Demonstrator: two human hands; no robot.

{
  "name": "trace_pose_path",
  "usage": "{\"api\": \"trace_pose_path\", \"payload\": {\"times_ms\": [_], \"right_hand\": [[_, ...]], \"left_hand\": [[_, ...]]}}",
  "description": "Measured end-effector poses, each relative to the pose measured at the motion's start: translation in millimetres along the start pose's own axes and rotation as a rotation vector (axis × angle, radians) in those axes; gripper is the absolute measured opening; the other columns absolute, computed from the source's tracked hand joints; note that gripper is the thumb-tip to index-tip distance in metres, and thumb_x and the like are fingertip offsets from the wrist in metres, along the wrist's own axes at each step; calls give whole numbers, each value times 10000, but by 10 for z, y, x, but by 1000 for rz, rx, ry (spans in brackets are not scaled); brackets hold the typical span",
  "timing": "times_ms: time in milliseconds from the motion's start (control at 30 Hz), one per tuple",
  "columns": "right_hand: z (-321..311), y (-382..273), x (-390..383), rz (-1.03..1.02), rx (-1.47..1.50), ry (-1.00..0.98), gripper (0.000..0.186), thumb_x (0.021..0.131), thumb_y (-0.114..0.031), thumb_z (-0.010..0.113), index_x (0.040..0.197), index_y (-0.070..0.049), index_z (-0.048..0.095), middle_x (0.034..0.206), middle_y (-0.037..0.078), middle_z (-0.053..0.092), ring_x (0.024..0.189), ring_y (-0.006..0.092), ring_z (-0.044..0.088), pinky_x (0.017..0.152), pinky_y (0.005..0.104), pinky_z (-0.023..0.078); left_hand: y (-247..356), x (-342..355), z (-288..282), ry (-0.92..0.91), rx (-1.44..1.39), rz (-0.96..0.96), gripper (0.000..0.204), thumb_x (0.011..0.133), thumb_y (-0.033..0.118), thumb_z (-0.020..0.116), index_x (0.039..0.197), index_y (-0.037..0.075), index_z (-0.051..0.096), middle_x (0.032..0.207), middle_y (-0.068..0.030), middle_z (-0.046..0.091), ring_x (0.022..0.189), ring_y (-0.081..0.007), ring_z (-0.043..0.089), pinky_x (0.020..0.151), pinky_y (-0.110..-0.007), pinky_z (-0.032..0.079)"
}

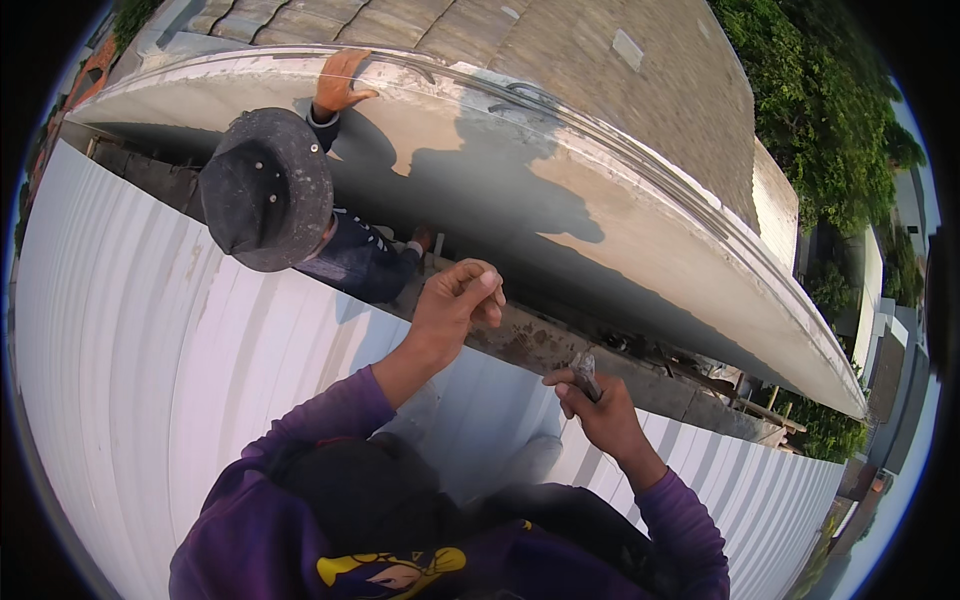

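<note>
Grey-headed hand tool (586,374) in right hand (609,415), above edge of white ribbed sheeting (250,370); fingers clamped round its dark handle. Left hand (458,308) raised, apart from tool: fingers curled, thumb against index; cannot tell whether anything thin is pinched. Beyond, co-worker in dark brimmed hat (265,190), hand (342,85) on top edge of pale wall (640,275).

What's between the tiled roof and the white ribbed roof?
In the head view, a pale wall and a concrete strip lie between the tiled roof and the white ribbed roof; a co-worker in a dark hat is there too.
</note>
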State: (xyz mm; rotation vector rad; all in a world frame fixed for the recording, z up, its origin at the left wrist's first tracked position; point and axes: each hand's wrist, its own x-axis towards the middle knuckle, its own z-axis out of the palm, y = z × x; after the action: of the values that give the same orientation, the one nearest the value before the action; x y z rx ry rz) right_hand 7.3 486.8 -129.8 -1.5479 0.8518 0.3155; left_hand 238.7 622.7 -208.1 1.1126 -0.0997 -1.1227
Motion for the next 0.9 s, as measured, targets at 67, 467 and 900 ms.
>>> {"api": "trace_pose_path", "payload": {"times_ms": [67, 467, 900], "right_hand": [[-44, -45, 1, -18, 26, -67, 226, 1035, -184, 624, 1154, -51, 764, 696, -10, 543, 668, 101, 521, 658, 315, 449], [-114, 74, -21, 154, 175, -165, 275, 1025, -294, 654, 1097, -59, 779, 678, -35, 503, 652, 75, 470, 657, 303, 414], [-180, 11, 13, -70, 13, 168, 309, 1061, -334, 658, 1065, -41, 758, 862, 40, 652, 847, 141, 588, 821, 332, 482]], "left_hand": [[27, 15, -37, -62, -15, 2, 180, 1076, 258, 670, 1041, 83, 697, 899, -23, 708, 762, -99, 694, 722, -259, 590], [-73, -28, -19, -87, -105, -6, 228, 1090, 257, 648, 1067, 41, 718, 941, -50, 727, 778, -97, 688, 729, -256, 583], [106, 111, -10, -100, -208, 88, 276, 1096, 292, 630, 1127, 42, 743, 1005, -96, 776, 773, -115, 712, 741, -256, 618]]}}
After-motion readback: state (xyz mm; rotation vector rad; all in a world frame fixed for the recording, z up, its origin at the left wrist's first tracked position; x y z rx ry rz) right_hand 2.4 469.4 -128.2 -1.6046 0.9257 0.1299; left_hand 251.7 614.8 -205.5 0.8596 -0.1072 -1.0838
